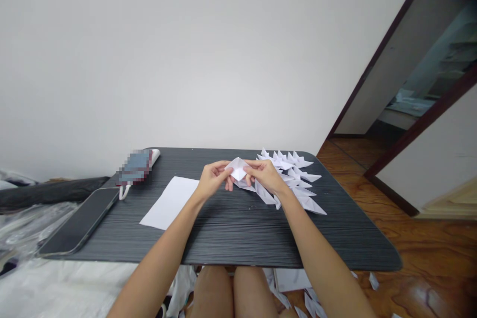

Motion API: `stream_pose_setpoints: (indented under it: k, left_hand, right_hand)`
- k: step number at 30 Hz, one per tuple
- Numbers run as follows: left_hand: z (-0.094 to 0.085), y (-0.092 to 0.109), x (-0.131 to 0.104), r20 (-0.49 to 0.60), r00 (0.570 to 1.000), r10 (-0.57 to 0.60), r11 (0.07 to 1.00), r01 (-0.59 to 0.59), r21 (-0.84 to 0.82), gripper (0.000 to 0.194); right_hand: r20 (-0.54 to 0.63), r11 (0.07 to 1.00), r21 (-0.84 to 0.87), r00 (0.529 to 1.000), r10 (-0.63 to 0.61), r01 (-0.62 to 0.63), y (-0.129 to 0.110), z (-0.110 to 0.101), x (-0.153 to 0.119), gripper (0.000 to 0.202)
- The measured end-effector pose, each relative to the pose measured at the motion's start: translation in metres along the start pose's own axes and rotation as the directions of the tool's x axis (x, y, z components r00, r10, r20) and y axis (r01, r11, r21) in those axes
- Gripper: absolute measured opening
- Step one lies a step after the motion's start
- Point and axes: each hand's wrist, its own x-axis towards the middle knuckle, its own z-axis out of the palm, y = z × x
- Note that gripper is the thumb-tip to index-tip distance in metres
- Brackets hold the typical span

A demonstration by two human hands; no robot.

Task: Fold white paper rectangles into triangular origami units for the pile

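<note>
A small diamond of folded white paper (238, 168) is held up between my two hands, above the dark table. My left hand (215, 177) pinches its left corner between thumb and fingers. At the right corner, my right hand (264, 174) grips it the same way. Several folded paper boats (303, 191) lie in rows beside and behind my right hand, which hides some of them. A flat white paper sheet (173, 202) rests on the table to the left of my left hand.
A black phone (80, 223) lies at the table's left edge. Behind it, a pixelated device (134, 166) has a white cable. The dark table (238, 243) backs onto a white wall. Paper pieces (313, 303) lie below, near my legs. A doorway is at the right.
</note>
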Motion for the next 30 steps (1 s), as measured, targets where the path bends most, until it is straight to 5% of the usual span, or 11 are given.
stream_pose_setpoints:
  k: [6,13,25,30]
  left_hand:
    - [0.002,-0.001,0.0,-0.056,0.998,-0.01,0.971,-0.004,-0.239,0.026]
    - [0.001,0.0,-0.002,-0.056,0.995,-0.078,0.95,0.057,-0.308,0.017]
    - [-0.001,-0.012,0.002,-0.043,0.996,0.072,0.985,-0.064,0.159,0.032]
    - [-0.004,-0.015,-0.001,-0.014,0.998,0.056,0.982,-0.053,0.18,0.037]
  right_hand:
    - [-0.023,0.973,0.233,1.0,0.014,-0.009,0.0,0.0,0.0,0.022]
    - [0.027,0.958,0.287,1.0,0.014,-0.021,-0.003,0.001,-0.002,0.015]
    - [-0.065,0.998,-0.054,0.997,-0.035,0.032,0.008,-0.003,0.003,0.024]
    - [-0.084,0.998,-0.063,0.996,-0.034,0.028,0.005,-0.002,0.001,0.023]
